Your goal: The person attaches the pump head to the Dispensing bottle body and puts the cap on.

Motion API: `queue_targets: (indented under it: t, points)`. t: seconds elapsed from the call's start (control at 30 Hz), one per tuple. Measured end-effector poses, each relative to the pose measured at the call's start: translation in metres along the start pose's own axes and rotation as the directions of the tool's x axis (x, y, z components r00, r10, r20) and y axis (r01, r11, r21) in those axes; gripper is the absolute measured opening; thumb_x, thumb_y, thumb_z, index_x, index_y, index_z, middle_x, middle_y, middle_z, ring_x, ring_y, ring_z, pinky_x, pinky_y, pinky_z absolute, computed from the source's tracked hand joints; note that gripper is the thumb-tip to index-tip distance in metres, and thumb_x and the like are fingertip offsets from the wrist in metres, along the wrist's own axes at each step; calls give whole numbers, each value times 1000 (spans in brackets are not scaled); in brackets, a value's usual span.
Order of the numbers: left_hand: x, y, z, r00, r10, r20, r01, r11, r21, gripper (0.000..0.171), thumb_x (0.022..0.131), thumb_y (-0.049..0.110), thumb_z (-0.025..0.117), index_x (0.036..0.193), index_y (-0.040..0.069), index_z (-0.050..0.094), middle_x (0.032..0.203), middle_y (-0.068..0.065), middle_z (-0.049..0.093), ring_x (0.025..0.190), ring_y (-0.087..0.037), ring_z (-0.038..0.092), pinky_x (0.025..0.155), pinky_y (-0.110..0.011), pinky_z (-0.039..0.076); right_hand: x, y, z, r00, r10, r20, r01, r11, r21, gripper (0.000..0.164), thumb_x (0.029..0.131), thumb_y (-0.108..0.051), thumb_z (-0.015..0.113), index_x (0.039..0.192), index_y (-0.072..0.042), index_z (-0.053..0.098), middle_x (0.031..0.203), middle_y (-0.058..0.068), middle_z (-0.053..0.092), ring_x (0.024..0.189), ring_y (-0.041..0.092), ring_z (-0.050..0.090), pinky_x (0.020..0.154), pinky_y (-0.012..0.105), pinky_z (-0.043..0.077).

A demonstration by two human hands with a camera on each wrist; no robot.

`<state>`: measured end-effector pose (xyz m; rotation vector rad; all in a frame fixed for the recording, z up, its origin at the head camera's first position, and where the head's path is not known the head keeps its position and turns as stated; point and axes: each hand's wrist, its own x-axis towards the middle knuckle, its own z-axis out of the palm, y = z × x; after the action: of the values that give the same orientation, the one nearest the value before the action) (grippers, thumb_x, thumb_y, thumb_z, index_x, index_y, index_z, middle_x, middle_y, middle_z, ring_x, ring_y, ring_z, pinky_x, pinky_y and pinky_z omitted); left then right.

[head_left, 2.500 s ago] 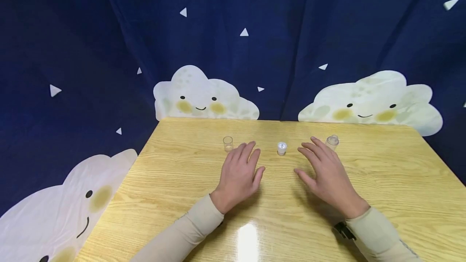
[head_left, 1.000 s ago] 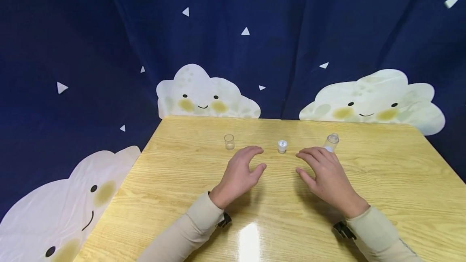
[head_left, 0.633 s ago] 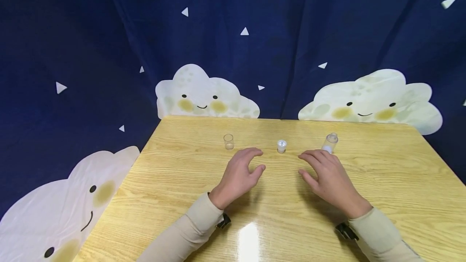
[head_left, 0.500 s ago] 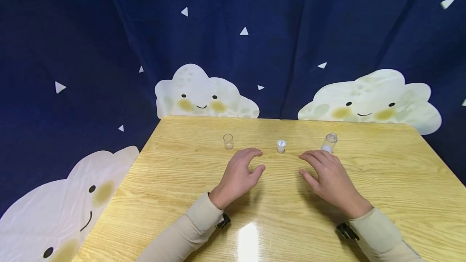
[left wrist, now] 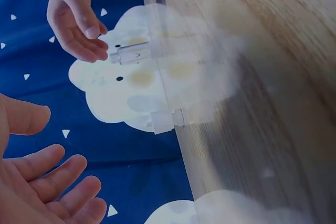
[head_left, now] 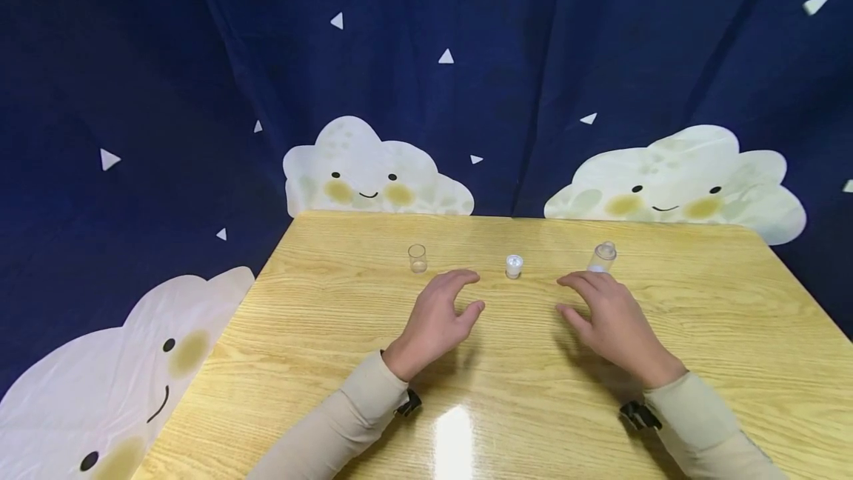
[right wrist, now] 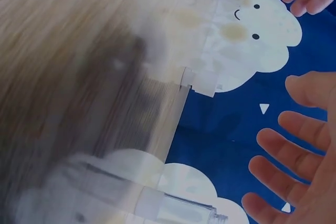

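Three small parts stand in a row on the wooden table. A clear plastic cup-like cap (head_left: pixel 417 258) is at the left, beyond the fingers of my left hand (head_left: pixel 436 323). In the middle is a short white piece (head_left: pixel 514 267), apart from both hands; its exact kind is unclear. At the right a clear bottle (head_left: pixel 603 256) with a narrower top stands behind my right hand (head_left: pixel 614 324), which hides its lower part in the head view. The right wrist view shows the bottle (right wrist: pixel 184 211) in fuller length. Both hands hover with bent, relaxed fingers, holding nothing.
The wooden table (head_left: pixel 520 391) reaches to a dark blue curtain (head_left: pixel 506 80) printed with clouds and triangles. Black straps (head_left: pixel 641 415) sit under the sleeve cuffs. Light glares on the table near the front.
My left hand has turned, its fingers drawn together instead of spread, and no longer overlaps the cap. My right hand has lowered its fingers and shifted slightly right. The three parts stay put.
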<state>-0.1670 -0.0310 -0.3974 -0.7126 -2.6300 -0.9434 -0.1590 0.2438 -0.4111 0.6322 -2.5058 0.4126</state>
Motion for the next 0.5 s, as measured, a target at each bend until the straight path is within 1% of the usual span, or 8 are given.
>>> queue_targets:
  t: [0.2, 0.3, 0.4, 0.5]
  points:
    - [1, -3, 0, 1000, -11, 1, 11, 1000, 2, 38, 86, 30, 61, 120, 14, 58, 125, 0, 58, 119, -18, 52, 100, -34, 41, 1, 7, -2, 998, 55, -15, -54, 997, 46, 35, 76, -18, 72, 109, -8, 62, 106, 6, 63, 100, 26, 56, 85, 42, 44]
    - [1, -3, -1, 1000, -17, 1, 17, 1000, 5, 38, 86, 30, 61, 120, 14, 58, 125, -1, 58, 119, -19, 52, 100, -34, 41, 0, 12, -5, 994, 103, -32, -101, 993, 58, 32, 78, -17, 71, 108, -9, 63, 107, 7, 63, 100, 28, 56, 82, 44, 45]
    - [0, -4, -1, 1000, -15, 1, 15, 1000, 3, 38, 86, 30, 60, 120, 14, 58, 125, -1, 59, 118, -19, 52, 99, -34, 42, -1, 20, -7, 985, 159, -70, -154, 985, 73, 26, 80, -16, 68, 105, -8, 64, 104, 9, 65, 98, 29, 58, 78, 47, 45]
    - [0, -5, 0, 1000, -17, 10, 17, 1000, 1, 38, 86, 30, 60, 120, 13, 58, 124, -1, 59, 117, -19, 53, 99, -34, 42, -1, 28, -8, 970, 213, -114, -204, 975, 89, 22, 82, -15, 66, 102, -6, 65, 99, 13, 66, 93, 31, 59, 75, 49, 44]
